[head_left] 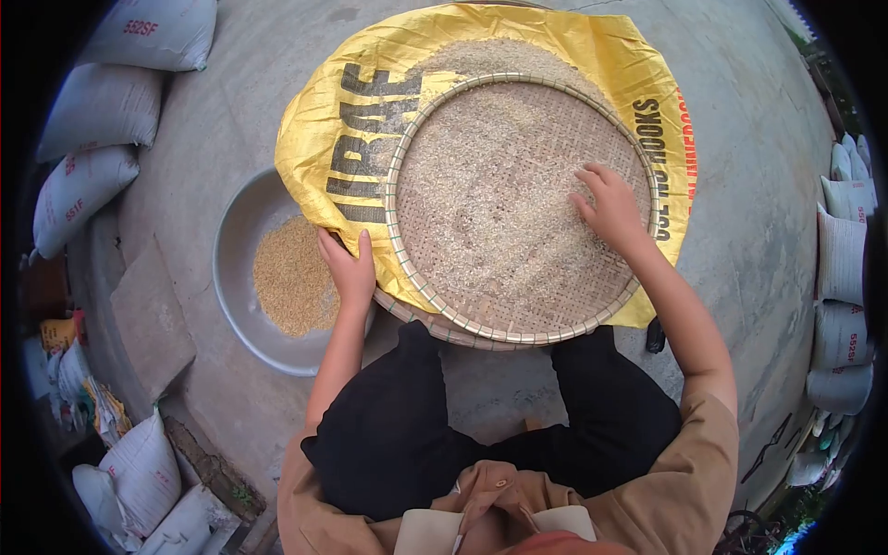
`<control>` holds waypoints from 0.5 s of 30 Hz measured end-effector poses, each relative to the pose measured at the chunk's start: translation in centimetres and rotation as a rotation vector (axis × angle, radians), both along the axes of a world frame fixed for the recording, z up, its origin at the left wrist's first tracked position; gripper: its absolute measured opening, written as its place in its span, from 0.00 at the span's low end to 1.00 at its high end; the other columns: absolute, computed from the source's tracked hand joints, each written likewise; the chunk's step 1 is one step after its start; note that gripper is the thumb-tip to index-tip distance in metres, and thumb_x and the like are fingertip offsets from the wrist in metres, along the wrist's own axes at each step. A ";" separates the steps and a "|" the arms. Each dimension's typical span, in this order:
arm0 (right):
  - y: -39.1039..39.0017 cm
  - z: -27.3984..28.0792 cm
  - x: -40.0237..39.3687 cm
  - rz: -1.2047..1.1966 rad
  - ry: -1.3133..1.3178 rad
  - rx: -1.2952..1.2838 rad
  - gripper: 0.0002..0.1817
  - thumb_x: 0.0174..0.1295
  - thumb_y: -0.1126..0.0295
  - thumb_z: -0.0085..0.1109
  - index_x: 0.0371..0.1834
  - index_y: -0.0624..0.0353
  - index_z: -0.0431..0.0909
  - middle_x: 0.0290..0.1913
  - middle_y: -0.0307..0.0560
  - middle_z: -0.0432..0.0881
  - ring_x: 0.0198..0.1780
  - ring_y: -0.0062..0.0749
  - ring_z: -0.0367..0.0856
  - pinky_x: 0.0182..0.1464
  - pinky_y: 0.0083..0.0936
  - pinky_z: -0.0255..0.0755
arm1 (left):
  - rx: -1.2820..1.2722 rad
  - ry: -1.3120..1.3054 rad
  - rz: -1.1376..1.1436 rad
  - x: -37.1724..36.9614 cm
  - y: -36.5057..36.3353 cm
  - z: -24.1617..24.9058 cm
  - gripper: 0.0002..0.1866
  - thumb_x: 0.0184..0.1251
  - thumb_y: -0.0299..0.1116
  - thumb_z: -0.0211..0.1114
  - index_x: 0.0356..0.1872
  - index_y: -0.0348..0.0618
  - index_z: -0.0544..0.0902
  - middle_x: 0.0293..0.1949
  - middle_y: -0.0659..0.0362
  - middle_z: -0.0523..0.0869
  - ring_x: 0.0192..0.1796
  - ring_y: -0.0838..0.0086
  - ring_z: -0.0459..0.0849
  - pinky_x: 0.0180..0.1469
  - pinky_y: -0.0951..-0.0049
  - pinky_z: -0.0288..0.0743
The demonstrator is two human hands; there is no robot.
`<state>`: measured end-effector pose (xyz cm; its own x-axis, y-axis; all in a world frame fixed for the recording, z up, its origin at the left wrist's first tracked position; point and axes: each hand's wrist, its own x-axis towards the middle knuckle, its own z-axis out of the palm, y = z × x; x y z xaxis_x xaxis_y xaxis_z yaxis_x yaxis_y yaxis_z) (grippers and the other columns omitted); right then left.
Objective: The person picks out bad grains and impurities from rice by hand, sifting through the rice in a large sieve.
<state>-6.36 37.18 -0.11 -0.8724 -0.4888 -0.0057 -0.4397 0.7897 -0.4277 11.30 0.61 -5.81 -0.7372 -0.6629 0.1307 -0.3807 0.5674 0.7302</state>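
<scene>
A round woven bamboo tray [518,203], spread with pale grain and husks, lies on a yellow printed sack [310,120] before my knees. My right hand [610,208] is over the tray's right side, fingers apart and slightly bent, close to the grain. Nothing shows in its grasp. At the sack's lower left edge is my left hand [350,270], thumb uppermost and fingers at the fold, seemingly gripping the sack; its fingertips are partly hidden. Below it, a metal basin [231,305] holds golden unhusked grain [291,277].
More pale grain [499,57] lies on the sack behind the tray. Part of another woven rim [435,324] shows beneath the sack. Full white sacks [102,106] line the left, with stacked sacks [842,342] at right. The floor [749,166] is concrete.
</scene>
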 end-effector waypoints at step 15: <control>2.6 -1.4 4.7 0.640 0.022 0.161 0.19 0.61 0.63 0.53 0.57 0.47 0.74 0.70 0.43 0.60 0.73 0.37 0.51 0.70 0.41 0.51 | -0.223 -0.093 -0.040 -0.1 -1.3 4.1 0.43 0.65 0.38 0.58 0.69 0.27 0.40 0.70 0.35 0.41 0.73 0.45 0.40 0.72 0.56 0.39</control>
<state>-1.68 39.74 -1.51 -0.4104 -0.9055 -0.1077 -0.8510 0.4228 -0.3115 11.22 -0.67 -1.66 -0.7782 -0.5952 0.2006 -0.4145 0.7266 0.5480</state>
